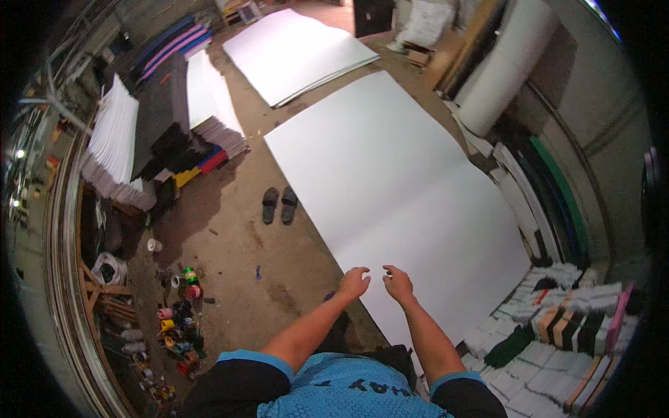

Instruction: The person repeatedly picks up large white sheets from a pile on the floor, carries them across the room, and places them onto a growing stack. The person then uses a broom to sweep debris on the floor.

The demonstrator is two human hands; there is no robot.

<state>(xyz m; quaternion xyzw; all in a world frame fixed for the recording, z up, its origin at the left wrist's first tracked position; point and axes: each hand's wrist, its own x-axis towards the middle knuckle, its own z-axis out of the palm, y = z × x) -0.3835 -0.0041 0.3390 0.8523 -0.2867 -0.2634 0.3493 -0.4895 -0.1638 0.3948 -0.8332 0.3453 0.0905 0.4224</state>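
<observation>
The right forearm partly hides white sheeting.

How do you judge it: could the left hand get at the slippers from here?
Probably not without bending or stepping closer: the slippers lie on the floor, well beyond the left hand by the sheet. Nothing covers them, so the way looks free.

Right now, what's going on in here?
Somebody in a blue and black shirt reaches over a big white sheet, left hand near its left edge, right hand farther in, both loosely curled. I can't tell whether either touches it. More white sheets lie beyond, and sandals sit on the floor.
</observation>
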